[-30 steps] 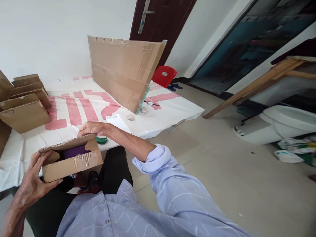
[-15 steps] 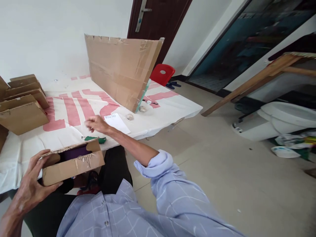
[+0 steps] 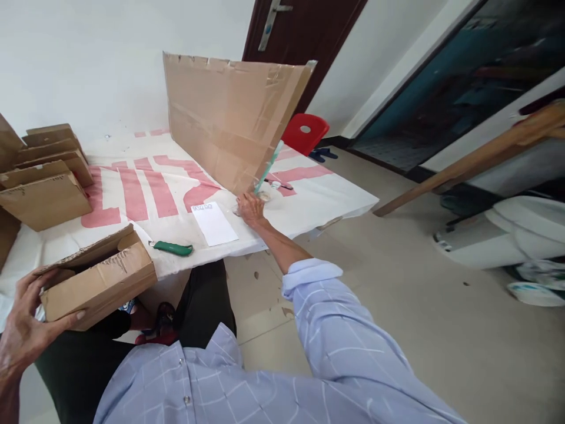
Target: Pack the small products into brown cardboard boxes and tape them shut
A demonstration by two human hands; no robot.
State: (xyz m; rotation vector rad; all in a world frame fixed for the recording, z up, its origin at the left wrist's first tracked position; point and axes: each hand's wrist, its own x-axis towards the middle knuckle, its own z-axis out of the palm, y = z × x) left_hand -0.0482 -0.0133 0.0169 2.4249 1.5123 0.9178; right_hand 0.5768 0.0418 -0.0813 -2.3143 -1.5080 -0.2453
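Observation:
My left hand [image 3: 26, 330] grips the left end of a small open cardboard box [image 3: 101, 288], thumb on the near side and fingers at the far side. The box is tilted in front of the table edge, and its inside is mostly dark. At the foot of a large cardboard panel [image 3: 229, 118], my right hand [image 3: 251, 209] has its fingers closed over a roll of clear tape [image 3: 237, 211], which they partly hide. Another tape roll [image 3: 264, 196] lies just beyond the fingers. A green utility knife [image 3: 172, 248] rests near the table edge, beside a white paper pad [image 3: 215, 225].
Several folded-open cardboard boxes [image 3: 48, 200] stand on the left of the cloth-covered table [image 3: 335, 194]. A dark pen-like thing [image 3: 280, 185] lies behind the tape. A red chair [image 3: 304, 132] is past the panel. Wooden beam [image 3: 463, 165] and white bucket [image 3: 525, 229] stand right.
My right hand has moved right and away, from above the knife to the nearer tape roll. My left hand has shifted the box left and turned it. The view has moved slightly.

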